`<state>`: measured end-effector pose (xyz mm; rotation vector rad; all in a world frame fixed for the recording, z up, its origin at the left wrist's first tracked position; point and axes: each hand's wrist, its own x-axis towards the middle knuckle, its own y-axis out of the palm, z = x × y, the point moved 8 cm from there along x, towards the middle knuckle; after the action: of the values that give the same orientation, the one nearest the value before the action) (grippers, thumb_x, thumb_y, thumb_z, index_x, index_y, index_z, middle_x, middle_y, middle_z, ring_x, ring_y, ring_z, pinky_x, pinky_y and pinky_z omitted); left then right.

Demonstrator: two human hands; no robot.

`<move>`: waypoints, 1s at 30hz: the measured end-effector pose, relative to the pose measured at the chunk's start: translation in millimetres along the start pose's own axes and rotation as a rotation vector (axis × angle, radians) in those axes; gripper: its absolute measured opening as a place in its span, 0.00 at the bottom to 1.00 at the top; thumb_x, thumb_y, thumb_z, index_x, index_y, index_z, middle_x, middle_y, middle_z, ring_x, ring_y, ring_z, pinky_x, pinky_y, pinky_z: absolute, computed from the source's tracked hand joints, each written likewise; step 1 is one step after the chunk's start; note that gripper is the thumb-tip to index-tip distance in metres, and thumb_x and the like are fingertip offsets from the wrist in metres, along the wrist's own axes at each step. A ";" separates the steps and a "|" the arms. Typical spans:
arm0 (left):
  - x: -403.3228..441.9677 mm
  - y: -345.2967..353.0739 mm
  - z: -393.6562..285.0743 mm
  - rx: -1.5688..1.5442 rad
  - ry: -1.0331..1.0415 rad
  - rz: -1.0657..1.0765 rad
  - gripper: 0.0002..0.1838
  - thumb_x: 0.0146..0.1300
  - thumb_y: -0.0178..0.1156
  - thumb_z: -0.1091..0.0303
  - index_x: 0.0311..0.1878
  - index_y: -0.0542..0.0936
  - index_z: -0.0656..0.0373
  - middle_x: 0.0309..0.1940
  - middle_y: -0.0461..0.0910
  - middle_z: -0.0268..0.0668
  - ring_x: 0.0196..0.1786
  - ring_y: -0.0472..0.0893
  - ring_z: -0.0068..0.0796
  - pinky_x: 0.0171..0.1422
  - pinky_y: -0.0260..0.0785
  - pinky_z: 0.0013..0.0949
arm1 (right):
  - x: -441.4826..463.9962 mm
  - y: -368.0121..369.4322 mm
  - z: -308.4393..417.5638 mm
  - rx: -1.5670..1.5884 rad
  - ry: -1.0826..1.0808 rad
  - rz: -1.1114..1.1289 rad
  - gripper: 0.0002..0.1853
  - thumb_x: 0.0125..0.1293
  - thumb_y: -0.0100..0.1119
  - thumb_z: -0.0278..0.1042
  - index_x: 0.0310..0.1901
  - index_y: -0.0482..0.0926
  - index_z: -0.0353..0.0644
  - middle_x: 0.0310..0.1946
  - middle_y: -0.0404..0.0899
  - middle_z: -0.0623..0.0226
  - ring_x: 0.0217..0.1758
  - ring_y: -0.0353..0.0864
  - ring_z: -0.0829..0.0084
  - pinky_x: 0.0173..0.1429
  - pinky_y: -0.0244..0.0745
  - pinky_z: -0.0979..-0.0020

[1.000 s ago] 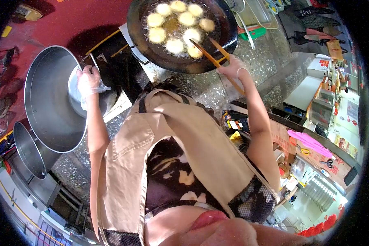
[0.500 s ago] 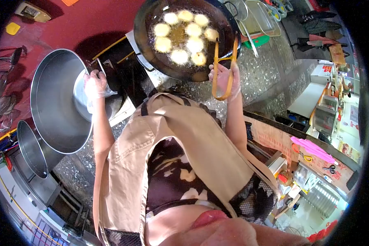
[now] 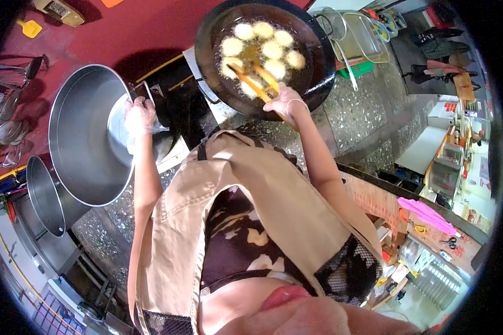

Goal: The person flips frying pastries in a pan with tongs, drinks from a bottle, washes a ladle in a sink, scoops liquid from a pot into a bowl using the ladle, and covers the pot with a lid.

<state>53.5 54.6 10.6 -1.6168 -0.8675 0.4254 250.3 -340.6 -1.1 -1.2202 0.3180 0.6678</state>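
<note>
In a clear plastic glove, my left hand [image 3: 140, 117] is closed at the right rim of a large metal pot [image 3: 84, 145], by its handle. A smaller round metal piece shows behind that hand. My right hand [image 3: 286, 102], also gloved, grips wooden tongs [image 3: 256, 85]. The tong tips are over the lower left of a black wok [image 3: 313, 84], among several pale round dough pieces [image 3: 272, 49] frying in oil. Whether the tips pinch a piece, I cannot tell.
A second metal pot [image 3: 44, 195] stands at the left. Ladles and whisks [image 3: 11, 131] hang on the red wall. Right of the wok are a wire basket [image 3: 369, 42] and a strainer. A counter with pink cloth [image 3: 427, 216] and scissors [image 3: 450, 242] is at the right.
My right hand has turned the tongs and moved them from the wok's right side to the lower left pieces. My left hand keeps its place at the pot; the whole view has shifted slightly.
</note>
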 end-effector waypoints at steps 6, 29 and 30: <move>-0.6 -2.9 -2.4 0.015 -0.018 0.068 0.14 0.56 0.55 0.57 0.40 0.82 0.51 0.42 0.76 0.50 0.41 0.79 0.52 0.47 0.73 0.47 | 24.3 25.0 17.8 -0.152 0.014 0.065 0.38 0.39 0.71 0.54 0.50 0.77 0.34 0.54 0.75 0.50 0.58 0.73 0.60 0.62 0.68 0.69; 1.9 7.2 3.6 0.051 -0.004 0.011 0.13 0.55 0.55 0.54 0.39 0.82 0.47 0.41 0.77 0.48 0.40 0.80 0.50 0.44 0.74 0.47 | 49.0 34.6 -1.9 0.382 0.018 0.013 0.28 0.44 0.72 0.48 0.39 0.80 0.30 0.38 0.81 0.53 0.43 0.79 0.62 0.48 0.73 0.68; 1.6 6.5 3.3 0.054 -0.004 0.008 0.13 0.55 0.55 0.54 0.39 0.82 0.47 0.41 0.77 0.48 0.40 0.80 0.50 0.44 0.74 0.47 | 67.5 53.7 -1.8 0.674 -0.021 0.149 0.26 0.45 0.71 0.47 0.38 0.81 0.31 0.36 0.81 0.56 0.41 0.78 0.64 0.45 0.72 0.68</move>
<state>54.3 57.8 4.0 -1.5706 -0.8464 0.4541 268.8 -312.0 -80.4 -0.5491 0.5671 0.6285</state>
